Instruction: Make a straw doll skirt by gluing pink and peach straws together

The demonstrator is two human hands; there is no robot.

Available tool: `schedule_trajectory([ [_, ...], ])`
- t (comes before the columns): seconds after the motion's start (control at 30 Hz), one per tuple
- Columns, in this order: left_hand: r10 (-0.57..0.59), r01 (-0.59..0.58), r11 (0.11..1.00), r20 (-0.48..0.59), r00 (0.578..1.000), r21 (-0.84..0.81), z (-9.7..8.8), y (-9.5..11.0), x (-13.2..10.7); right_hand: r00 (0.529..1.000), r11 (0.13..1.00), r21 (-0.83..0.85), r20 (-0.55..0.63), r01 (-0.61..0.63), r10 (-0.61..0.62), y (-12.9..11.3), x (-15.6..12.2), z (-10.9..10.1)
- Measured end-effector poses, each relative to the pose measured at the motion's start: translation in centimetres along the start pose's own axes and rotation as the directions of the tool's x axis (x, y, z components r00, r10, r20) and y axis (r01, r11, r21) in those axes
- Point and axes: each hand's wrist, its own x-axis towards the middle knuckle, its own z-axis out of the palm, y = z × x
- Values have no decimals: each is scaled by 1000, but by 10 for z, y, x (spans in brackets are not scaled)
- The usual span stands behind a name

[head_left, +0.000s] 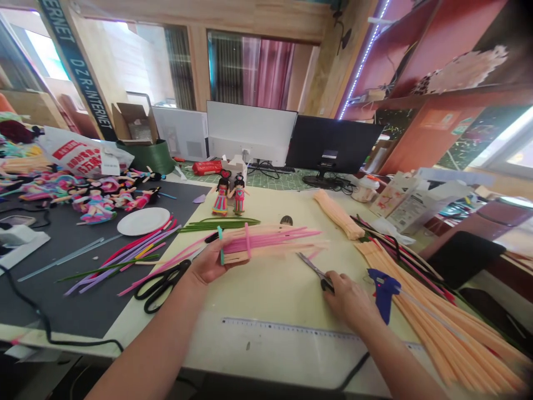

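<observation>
My left hand [208, 265] is closed around a bundle of pink and peach pipe cleaners [270, 241], held level above the pale yellow table [266, 289]. My right hand [347, 297] rests on the table with its fingers on the handles of small scissors [314, 270], whose blades point up and left toward the bundle. A blue glue gun [383, 289] lies just right of my right hand.
Black scissors [160, 284] lie left of my left wrist beside loose pink, purple and green pipe cleaners [129, 253]. A white plate [144, 221], two small dolls [230, 195], a ruler [291, 329], and a big heap of peach pipe cleaners [441, 316] are around. Monitors stand behind.
</observation>
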Motion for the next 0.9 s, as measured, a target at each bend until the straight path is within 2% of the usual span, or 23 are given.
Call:
schedule_trajectory([
  [0.13,-27,28,1000,57,998,-9,1,-1,-1,999,998,45,15,42,-43,-4,-4,-9],
  [0.2,-22,22,1000,81,996,6,4,-4,-1,994,982,153,8,108,-110,-10,-10,-15],
  [0.27,-12,6,999,113,994,53,9,-8,-1,973,920,318,-50,230,-226,-23,-16,-23],
  [0.3,-14,3,996,132,991,84,14,-11,-1,948,869,380,-120,317,-294,-32,-19,-29],
  [0.33,-22,4,993,151,988,119,18,-14,-2,915,827,399,-238,397,-325,-42,-20,-36],
  [0.37,-31,5,988,170,985,152,23,-17,-4,862,795,375,-374,477,-341,-52,-20,-43],
  [0.4,-42,6,984,193,980,181,29,-20,-5,802,789,313,-488,529,-345,-62,-18,-51],
  [0.43,-51,6,979,218,975,202,34,-22,-8,766,806,251,-545,537,-341,-70,-14,-58],
  [0.47,-57,3,976,243,968,220,39,-24,-10,761,822,211,-547,529,-349,-77,-10,-66],
  [0.53,-58,-11,972,288,956,234,47,-25,-15,807,827,206,-431,523,-403,-87,-1,-79],
  [0.6,-41,-32,973,307,951,229,51,-23,-19,851,806,299,-305,511,-427,-93,6,-90],
  [0.67,-10,-62,969,288,958,237,52,-19,-22,869,771,404,-272,493,-413,-96,8,-96],
  [0.8,96,-159,929,199,975,333,49,-6,-30,867,670,553,-270,495,-418,-102,6,-96],
  [0.9,117,-188,878,182,976,441,49,6,-40,857,609,616,-248,500,-452,-108,4,-92],
])
